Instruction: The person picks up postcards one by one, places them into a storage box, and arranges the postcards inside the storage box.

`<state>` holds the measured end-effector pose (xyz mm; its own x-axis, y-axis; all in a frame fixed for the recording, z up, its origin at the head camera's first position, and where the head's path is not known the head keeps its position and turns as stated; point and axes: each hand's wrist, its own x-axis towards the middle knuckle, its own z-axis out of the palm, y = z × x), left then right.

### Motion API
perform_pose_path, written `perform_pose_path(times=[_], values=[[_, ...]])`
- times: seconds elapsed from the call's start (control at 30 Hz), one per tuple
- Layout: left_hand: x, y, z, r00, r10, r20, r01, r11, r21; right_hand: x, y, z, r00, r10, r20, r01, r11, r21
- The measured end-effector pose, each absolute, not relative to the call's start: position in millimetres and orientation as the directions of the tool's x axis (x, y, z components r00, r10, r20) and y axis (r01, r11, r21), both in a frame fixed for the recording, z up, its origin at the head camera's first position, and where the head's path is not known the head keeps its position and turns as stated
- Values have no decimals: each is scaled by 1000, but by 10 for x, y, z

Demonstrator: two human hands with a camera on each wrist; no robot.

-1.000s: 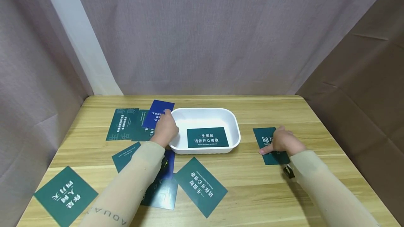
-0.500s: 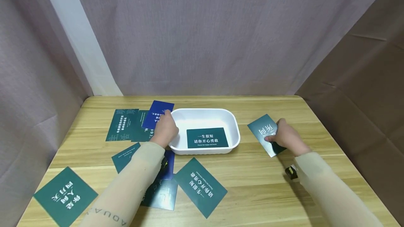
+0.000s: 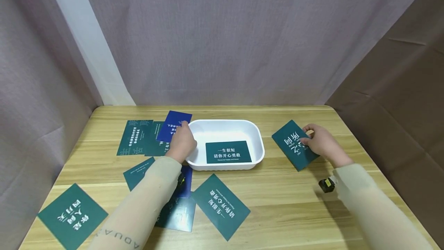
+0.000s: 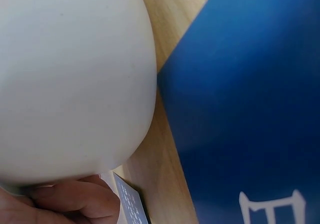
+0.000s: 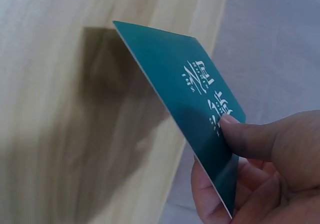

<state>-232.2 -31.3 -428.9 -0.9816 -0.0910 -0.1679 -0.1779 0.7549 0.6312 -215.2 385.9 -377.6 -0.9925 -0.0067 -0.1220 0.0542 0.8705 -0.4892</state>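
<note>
My right hand [image 3: 325,144] pinches a green lettered card [image 3: 290,146], thumb above; leftward, my left hand [image 3: 182,142] grips the white tray [image 3: 225,130] by its rim, likely steadying it.

The white tray [image 3: 223,129] looks like smooth plastic with a soft gloss. The raised green card [image 5: 165,79] seems stiff, smooth paper with a satin face; a blue card [image 4: 240,94] carries a faint sheen. The surface [image 3: 277,211] shows wood grain, smooth and low in shine. The grey curtain [image 3: 222,41] is matt woven cloth, the sleeves [image 3: 142,200] matt fabric.
</note>
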Motion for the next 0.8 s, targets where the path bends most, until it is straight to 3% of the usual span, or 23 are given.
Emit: perform_pose_path(times=[0.43,0.8], values=[[-2341,-321,-4312,-982,-91,-167,-178,752,635,-2194,3720,-3412,-998,-14,58,-40,883,-467],[-2336,-315,-4312,-981,-95,-169,-182,753,633,-2189,3520,-3272,-979,-30,201,-137,829,-543]])
